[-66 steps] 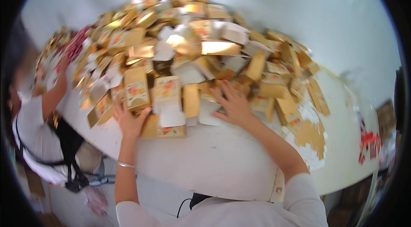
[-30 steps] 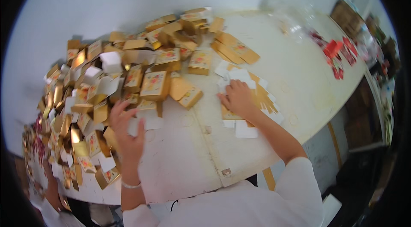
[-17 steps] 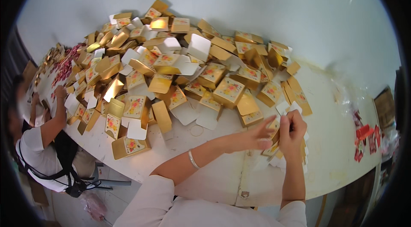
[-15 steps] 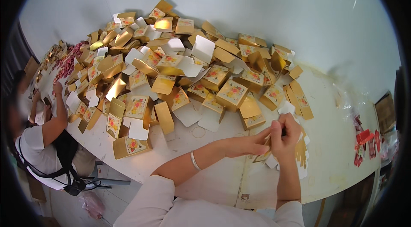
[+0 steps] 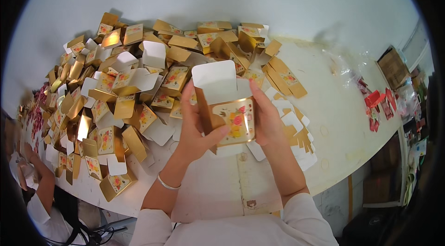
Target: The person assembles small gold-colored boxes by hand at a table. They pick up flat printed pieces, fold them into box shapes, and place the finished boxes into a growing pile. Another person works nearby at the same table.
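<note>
Between my two hands is a gold box [image 5: 236,118] with a flower print on its front and a white flap standing up at its top. My left hand [image 5: 197,127] grips its left side, thumb across the printed face. My right hand [image 5: 266,116] holds the right edge, its fingers partly hidden behind the box. A fanned stack of flat gold-and-white box blanks [image 5: 299,137] lies on the table beside my right forearm. Left of and beyond my hands spreads a big heap of similar folded boxes [image 5: 123,79], many with flaps open.
The white table [image 5: 333,121] curves against a pale wall. Red packets [image 5: 380,102] and clear plastic wrap [image 5: 345,65] lie at the right, near a cardboard box [image 5: 393,67]. Another person [image 5: 44,195] works at the far left, by a pile of dark red pieces [image 5: 37,111].
The box has been raised and squared open between my hands, which now hold it from both sides. My view has swung to the right.
</note>
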